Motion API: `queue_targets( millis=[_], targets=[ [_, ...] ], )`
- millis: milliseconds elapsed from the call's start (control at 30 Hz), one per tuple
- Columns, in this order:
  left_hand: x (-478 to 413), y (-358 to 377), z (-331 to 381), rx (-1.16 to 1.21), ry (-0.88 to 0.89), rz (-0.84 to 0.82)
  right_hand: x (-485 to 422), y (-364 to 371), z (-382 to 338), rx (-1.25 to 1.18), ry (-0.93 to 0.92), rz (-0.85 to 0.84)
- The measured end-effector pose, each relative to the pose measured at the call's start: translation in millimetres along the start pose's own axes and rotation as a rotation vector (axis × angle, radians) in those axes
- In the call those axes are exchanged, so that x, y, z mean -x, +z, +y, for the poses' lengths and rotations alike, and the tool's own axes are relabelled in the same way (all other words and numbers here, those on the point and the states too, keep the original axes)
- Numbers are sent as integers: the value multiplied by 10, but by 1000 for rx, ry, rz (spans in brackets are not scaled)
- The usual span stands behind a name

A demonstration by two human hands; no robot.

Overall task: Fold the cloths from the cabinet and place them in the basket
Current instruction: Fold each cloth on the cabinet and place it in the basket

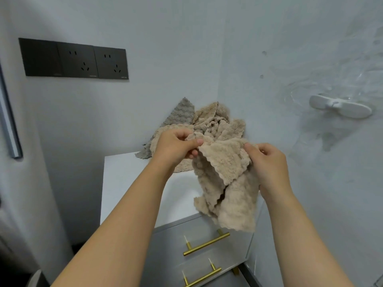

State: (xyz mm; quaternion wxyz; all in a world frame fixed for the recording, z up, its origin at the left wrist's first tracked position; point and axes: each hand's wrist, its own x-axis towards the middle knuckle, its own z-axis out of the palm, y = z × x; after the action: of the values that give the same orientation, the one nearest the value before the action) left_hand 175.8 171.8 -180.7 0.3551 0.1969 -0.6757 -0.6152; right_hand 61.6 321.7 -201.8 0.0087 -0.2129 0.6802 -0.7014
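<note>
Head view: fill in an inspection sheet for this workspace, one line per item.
Surface: white cabinet top, partly bare.
Job's things: beige cloth held up, unfolded; pile of cloths at the back corner, a grey cloth among them; basket not in view.
Clutter: nothing seen.
Grippers: left hand and right hand each pinch the beige cloth's upper edge.
Cables: nothing seen.
Surroundings: black socket panel, white wall hook, brass drawer handles.
</note>
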Motion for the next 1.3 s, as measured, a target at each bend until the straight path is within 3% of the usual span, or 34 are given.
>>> queue_targets(
  millis=[67, 100, 233, 300, 400, 500, 667, 800, 867, 1000, 1100, 1200, 1300],
  targets=[
    [6, 12, 17, -40, 19, 18, 25, -16, -6, 133, -178, 72],
    [12, 25, 19, -51, 31, 25, 45, -27, -33, 136, -244, 21],
    [9, 73, -3, -58, 15, 55, 143, -10, -121, 230, -275, -425],
    [5, 90, -18, -62, -8, 52, 169, 61, -72, 438, -300, -497],
    [3, 106, -29, -68, -26, 37, 150, 148, 61, 597, -449, -412],
    [7, 93, -37, -94, -35, -11, 98, 116, 74, 557, -494, -233],
    [-3, 45, -55, -150, 3, -80, 107, 19, -22, 287, -262, -396],
    [-13, 22, -55, -214, 11, -159, 99, -24, -5, 132, -213, -381],
    [-9, 45, -77, -395, 99, -170, 94, -15, -20, 105, -212, -354],
    [6, 131, -134, -703, 261, 1, 100, -2, -49, 59, -217, -369],
    [-51, 88, -191, -778, 179, 52, 64, -56, -51, -58, -160, -310],
    [-138, -11, -338, -679, 18, -24, 25, -127, -46, -142, -39, -255],
    [-146, -82, -512, -532, -24, 29, -45, -150, 38, 78, -77, -145]
  ],
)
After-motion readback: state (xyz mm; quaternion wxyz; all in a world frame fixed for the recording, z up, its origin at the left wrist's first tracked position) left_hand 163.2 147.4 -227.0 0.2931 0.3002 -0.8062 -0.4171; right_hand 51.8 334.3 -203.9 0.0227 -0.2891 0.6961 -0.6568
